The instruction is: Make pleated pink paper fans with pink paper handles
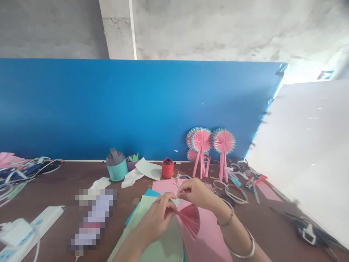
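Note:
A pink pleated paper fan [191, 221] spreads out below my fingers, its folds meeting at a narrow point on the left. My left hand [159, 214] pinches that gathered point between thumb and fingers. Just above it, my right hand [195, 193] has its thumb and forefinger pressed together. A small pale bit shows between the two hands, too small to name. Under them lie light green paper sheets [152, 233] and pink paper sheets [211, 238], with a blue sheet [149, 193] peeking out at the back left.
Finished pink paper fans [202, 140] with pink strip handles lean against the blue partition [122, 105]. A red spool [168, 168], a teal-grey container [117, 167] and a white power strip [40, 225] stand on the table. Cables [237, 193] and tools clutter the right.

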Available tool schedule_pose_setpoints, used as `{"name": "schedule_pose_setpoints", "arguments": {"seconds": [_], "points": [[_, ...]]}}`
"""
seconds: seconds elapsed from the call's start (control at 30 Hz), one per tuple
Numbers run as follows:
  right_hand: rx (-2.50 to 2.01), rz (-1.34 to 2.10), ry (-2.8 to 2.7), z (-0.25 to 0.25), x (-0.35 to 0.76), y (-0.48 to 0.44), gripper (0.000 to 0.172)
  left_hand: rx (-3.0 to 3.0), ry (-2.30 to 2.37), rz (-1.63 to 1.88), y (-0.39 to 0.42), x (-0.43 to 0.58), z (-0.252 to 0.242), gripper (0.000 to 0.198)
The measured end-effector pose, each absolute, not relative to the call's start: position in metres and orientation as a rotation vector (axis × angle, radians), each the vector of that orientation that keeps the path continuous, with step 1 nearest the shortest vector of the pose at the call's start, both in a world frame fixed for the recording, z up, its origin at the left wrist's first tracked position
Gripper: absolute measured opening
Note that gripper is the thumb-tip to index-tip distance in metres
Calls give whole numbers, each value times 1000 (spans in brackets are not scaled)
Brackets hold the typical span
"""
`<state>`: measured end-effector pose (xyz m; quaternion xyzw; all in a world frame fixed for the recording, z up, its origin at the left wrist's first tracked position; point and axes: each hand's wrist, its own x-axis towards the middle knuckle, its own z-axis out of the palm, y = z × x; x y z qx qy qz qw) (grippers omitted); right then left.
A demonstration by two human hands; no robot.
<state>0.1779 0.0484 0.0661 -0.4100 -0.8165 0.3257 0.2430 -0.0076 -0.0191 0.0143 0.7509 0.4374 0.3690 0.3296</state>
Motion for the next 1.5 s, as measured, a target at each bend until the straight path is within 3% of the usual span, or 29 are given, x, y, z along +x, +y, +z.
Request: {"name": "schedule_pose_setpoints", "arguments": {"seconds": [0.2,0.43,0.53,0.93,1.23,1.5], "points": [[-1045,1363,-2130,60,186,62,12,1457,981,1056,-22,1,27,18],[-1058,1374,-2128,43,179,64,24,693,1034,1412,-1,-4,18,37],[-1071,1372,-2111,41,177,63,16,535,1012,1461,4,-7,16,41],[-1154,1010,-2114,48,155,49,14,487,1026,1456,8,-11,17,47],[-1132,866,-2103,39,158,57,24,461,1087,1598,11,-14,12,55],[-1101,948,-2165,45,156,51,21,592,1167,1644,9,-14,16,49]]}}
